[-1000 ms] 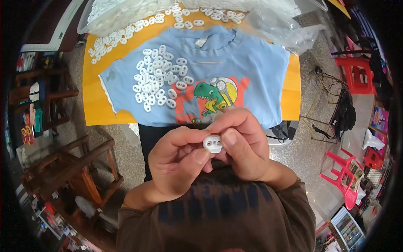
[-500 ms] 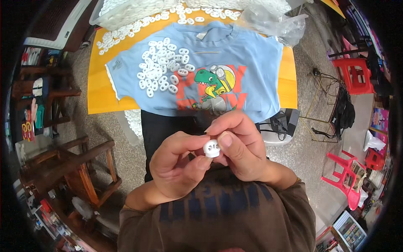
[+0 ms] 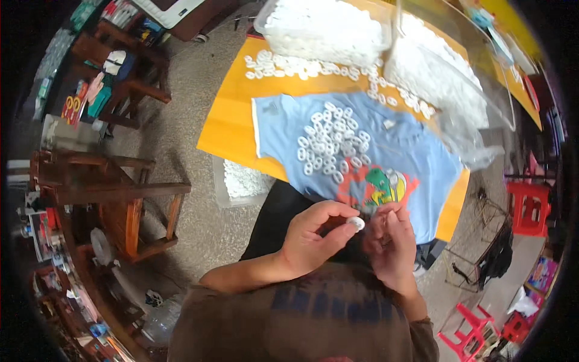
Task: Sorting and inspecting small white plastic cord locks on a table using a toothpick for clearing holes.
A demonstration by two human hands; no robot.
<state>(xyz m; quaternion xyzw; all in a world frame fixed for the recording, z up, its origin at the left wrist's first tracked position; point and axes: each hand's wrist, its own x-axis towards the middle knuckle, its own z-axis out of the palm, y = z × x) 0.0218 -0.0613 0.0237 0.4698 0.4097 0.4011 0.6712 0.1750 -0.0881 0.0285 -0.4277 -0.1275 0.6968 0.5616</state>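
Left hand (image 3: 310, 241) pinched a small white plastic piece (image 3: 355, 224) in a thumb-and-forefinger grip, off the near edge of the orange surface (image 3: 232, 120). Right hand (image 3: 389, 241) just beside it, fingers curled; its grip could not be told. More white pieces (image 3: 332, 145) lay heaped on the blue shirt (image 3: 416, 166).

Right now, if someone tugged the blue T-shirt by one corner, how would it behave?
The blue T-shirt lies flat and limp on the orange table, so it would probably fold and drag rather than slide stiffly. The loose white rings piled on it would likely scatter or roll off.
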